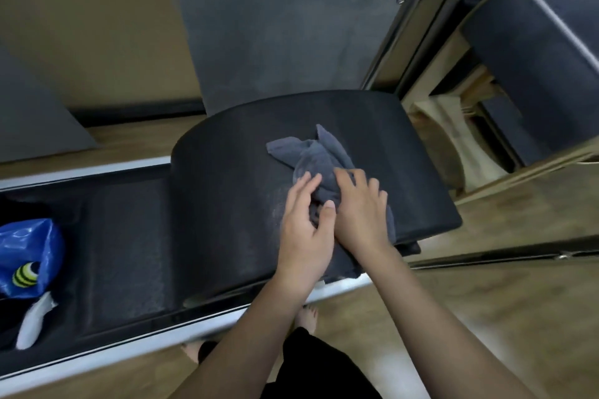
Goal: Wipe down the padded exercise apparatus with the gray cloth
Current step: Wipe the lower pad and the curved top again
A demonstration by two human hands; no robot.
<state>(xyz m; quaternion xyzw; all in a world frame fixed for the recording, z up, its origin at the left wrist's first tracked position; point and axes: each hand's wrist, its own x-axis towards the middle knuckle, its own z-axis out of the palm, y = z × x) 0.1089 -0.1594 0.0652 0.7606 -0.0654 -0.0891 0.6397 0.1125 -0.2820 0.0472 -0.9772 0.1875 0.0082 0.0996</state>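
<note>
Wooden floor (534,220) and dark wall panels surround a long padded bench (129,236) with a pale metal frame, and on it sits a rounded black padded barrel (233,152). On top of this barrel, just beyond and under the fingers, lies the gray cloth (316,155), bunched into a loose lump with two corners that stick out away from the person.

Both hands are on the cloth, close together and touching each other near the thumbs. I judge they are gathering the cloth into a pad, so that a thick fold sits under the palm for wiping. The left hand (306,223) lies with its fingers (308,181) nearly straight and a little apart, the tips resting on the near side of the cloth, and the thumb points toward the other hand. The right hand (359,214) lies palm down on the cloth, its fingers bent at the knuckles and pressed into the fabric; part of the cloth comes out from under this hand toward the wrist. Whether the right fingers really pinch a fold, I cannot tell for sure.

Both forearms reach up and forward from the body, almost parallel. Well apart from the fingers, at the far left end of the bench, are a blue plastic bag (29,249) and a white object (34,321).
</note>
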